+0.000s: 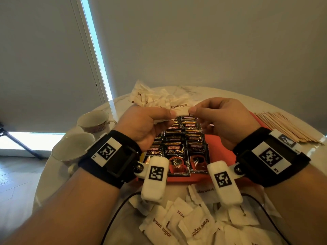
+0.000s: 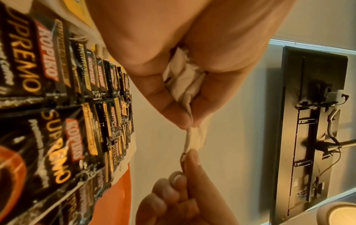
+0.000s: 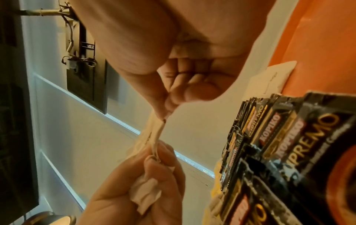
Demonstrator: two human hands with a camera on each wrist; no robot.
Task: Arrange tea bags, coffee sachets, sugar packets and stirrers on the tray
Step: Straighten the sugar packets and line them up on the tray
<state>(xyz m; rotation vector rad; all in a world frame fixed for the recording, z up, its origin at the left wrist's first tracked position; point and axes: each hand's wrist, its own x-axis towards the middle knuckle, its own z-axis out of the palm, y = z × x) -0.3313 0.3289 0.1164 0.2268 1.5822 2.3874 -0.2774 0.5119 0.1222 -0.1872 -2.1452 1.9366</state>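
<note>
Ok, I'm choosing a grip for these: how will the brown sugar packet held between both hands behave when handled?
Probably floppy: the brown sugar packet sags and creases between the left hand and right hand. Likely light, since fingertip pinches carry it. The paper looks easy to crumple; packets bunched in the left palm are wrinkled.

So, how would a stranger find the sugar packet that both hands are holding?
Find the orange tray on the round table, filled with black coffee sachets. Above its far end, the left hand and right hand pinch one white sugar packet between them. Unlike the loose packets lying on the table, it is in the air.
</note>
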